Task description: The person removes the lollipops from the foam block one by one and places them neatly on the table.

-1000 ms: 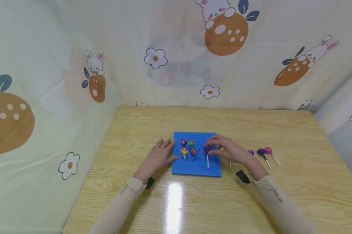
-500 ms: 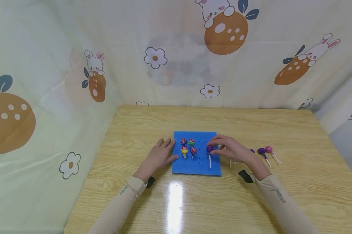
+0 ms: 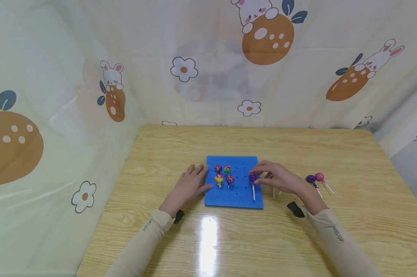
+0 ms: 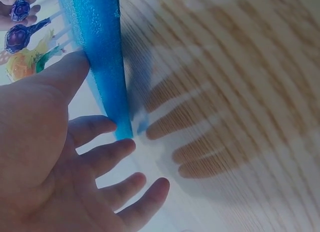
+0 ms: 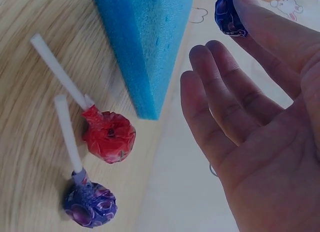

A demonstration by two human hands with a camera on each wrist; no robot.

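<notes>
My right hand (image 3: 279,179) pinches a purple-wrapped lollipop (image 3: 252,177) by its head, between thumb and fingers. Its white stick points toward me, over the right side of a blue foam board (image 3: 220,199). In the right wrist view this lollipop (image 5: 229,16) shows only partly behind the thumb. My left hand (image 3: 189,184) lies at the board's left edge, fingers spread and thumb touching the foam (image 4: 102,51). Several lollipops stand upright in the board's left half, among them a yellow one (image 3: 219,178) and a green one (image 3: 227,169). Small dark holes dot the right half.
Beside the board's right edge, a red lollipop (image 5: 110,137) and a purple one (image 5: 90,204) lie on the wooden table (image 3: 167,146), mostly hidden under my right hand in the head view. Farther right lie another purple lollipop (image 3: 311,178) and a pink one (image 3: 319,176).
My right hand has shifted a little to the right, carrying the purple lollipop from over the hole area toward the board's right edge. The left hand has stayed in place.
</notes>
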